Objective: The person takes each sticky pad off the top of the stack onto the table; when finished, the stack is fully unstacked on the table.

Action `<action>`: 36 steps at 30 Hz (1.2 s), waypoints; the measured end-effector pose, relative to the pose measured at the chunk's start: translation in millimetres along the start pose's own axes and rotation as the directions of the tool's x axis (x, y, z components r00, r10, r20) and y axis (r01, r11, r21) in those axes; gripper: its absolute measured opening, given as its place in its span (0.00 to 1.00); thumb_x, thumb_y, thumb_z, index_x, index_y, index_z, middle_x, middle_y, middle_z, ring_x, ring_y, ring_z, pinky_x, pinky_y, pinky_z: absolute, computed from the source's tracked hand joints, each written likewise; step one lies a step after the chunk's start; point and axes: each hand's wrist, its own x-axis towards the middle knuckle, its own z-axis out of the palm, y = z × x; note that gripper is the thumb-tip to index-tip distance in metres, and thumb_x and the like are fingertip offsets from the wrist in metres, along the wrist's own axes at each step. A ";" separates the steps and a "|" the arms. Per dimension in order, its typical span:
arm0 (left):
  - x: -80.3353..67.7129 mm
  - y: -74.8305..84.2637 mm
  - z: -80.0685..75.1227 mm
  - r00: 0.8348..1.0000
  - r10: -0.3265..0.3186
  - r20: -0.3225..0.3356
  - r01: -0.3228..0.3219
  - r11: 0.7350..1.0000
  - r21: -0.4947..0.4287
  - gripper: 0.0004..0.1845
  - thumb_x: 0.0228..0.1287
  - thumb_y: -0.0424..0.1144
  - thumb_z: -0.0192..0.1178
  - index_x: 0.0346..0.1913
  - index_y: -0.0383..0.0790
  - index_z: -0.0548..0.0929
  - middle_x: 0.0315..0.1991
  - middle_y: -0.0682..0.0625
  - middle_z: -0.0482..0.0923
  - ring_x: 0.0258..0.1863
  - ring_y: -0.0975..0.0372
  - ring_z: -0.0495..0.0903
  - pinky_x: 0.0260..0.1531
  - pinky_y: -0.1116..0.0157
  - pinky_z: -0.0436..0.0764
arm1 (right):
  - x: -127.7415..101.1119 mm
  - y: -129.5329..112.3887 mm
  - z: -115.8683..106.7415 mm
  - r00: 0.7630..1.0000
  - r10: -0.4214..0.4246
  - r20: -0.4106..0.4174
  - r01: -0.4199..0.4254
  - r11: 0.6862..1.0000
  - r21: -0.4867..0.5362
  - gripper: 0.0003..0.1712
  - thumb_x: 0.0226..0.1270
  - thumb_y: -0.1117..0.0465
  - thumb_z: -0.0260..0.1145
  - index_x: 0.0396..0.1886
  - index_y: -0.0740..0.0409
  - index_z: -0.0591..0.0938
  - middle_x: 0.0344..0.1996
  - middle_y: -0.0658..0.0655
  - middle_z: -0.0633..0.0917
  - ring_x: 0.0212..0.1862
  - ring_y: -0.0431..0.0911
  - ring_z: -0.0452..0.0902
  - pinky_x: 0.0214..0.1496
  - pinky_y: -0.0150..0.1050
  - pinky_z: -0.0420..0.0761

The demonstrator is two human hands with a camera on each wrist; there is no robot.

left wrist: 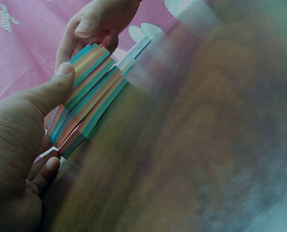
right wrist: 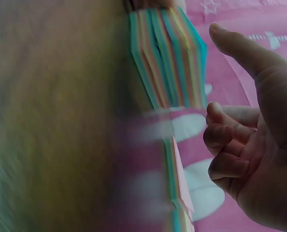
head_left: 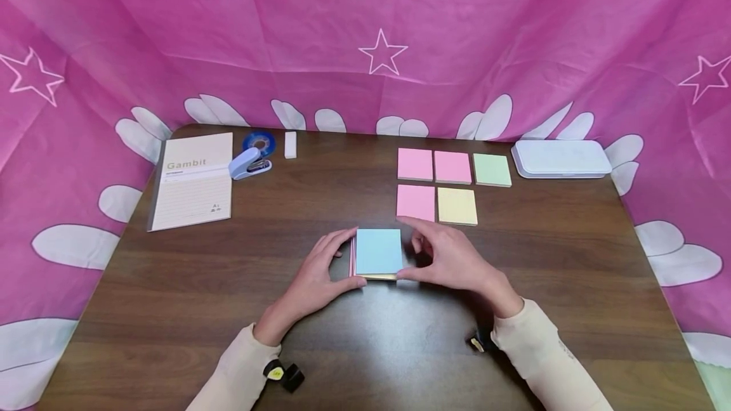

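Observation:
A stack of sticky note pads (head_left: 379, 251) with a light blue pad on top lies in the middle of the table. Striped multicoloured edges of several pads show in the left wrist view, slightly out of line with each other. My left hand (head_left: 316, 274) holds the stack from its left side, thumb at the near edge and fingers at the far left corner. On the other side, my right hand (head_left: 454, 259) is spread with thumb and index finger apart. Its thumb tip is by the near right corner; in the right wrist view a gap separates this hand from the stack.
Beyond the stack lie separate pads: three pink (head_left: 415, 164), one green (head_left: 492, 170), one yellow (head_left: 457, 206). A white case (head_left: 561, 158) is at the far right. At the far left are a notebook (head_left: 194, 198), blue stapler (head_left: 245, 162), tape roll (head_left: 251, 139) and white block (head_left: 290, 144).

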 end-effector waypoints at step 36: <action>0.5 0.3 2.1 1.000 0.014 -0.019 -0.013 0.999 0.029 0.51 0.61 0.49 0.85 0.85 0.52 0.70 0.80 0.52 0.72 0.75 0.57 0.72 0.69 0.50 0.80 | -12.4 20.2 -19.0 0.990 0.028 -0.140 0.000 0.981 0.196 0.45 0.52 0.61 0.92 0.70 0.55 0.81 0.36 0.49 0.80 0.33 0.43 0.73 0.35 0.35 0.75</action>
